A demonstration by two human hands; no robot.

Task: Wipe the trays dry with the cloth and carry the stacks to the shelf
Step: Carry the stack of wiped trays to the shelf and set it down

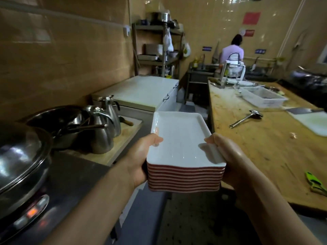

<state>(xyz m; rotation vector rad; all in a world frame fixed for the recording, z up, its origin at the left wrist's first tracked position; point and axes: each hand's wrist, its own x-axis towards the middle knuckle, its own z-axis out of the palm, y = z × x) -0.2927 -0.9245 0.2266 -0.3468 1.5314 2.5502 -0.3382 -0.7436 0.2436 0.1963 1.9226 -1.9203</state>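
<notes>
A stack of several rectangular trays, white inside with red outer rims, is held level in front of me over the aisle floor. My left hand grips its left side, thumb on the top rim. My right hand grips its right side the same way. A metal shelf rack with pots and trays stands far ahead against the tiled wall. No cloth is in view.
On the left is a steel counter with a lidded wok, bowls and two kettles, then a white chest freezer. A wooden worktable on the right holds a ladle, a white tub and a cleaver. A person stands at the far sink.
</notes>
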